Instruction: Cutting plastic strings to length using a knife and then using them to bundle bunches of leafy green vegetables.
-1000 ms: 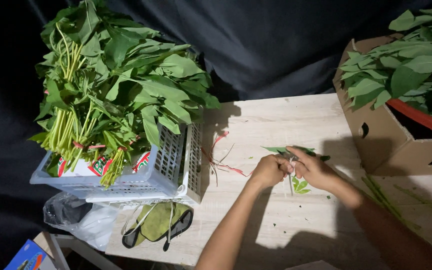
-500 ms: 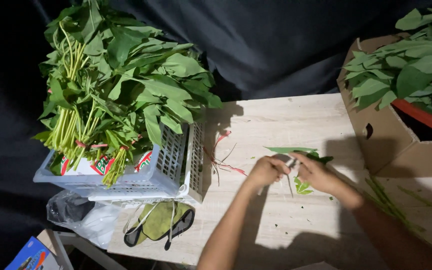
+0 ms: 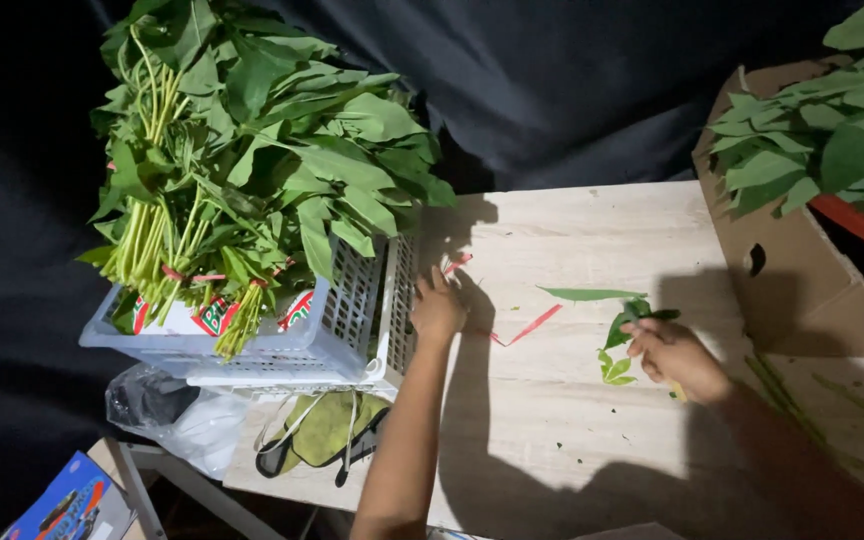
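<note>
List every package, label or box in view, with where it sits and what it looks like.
Cardboard box: right side of the table, brown, open top, full of green leaves.
Printed labels: in the white basket's front, under the bundled greens, red, white and green.
Small printed box: bottom left, below the table, mostly blue.
Clear plastic bag: under the basket, crumpled.

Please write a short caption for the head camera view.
Left hand reaches beside white basket of leafy greens; right hand holds small green sprig over wooden table.
</note>
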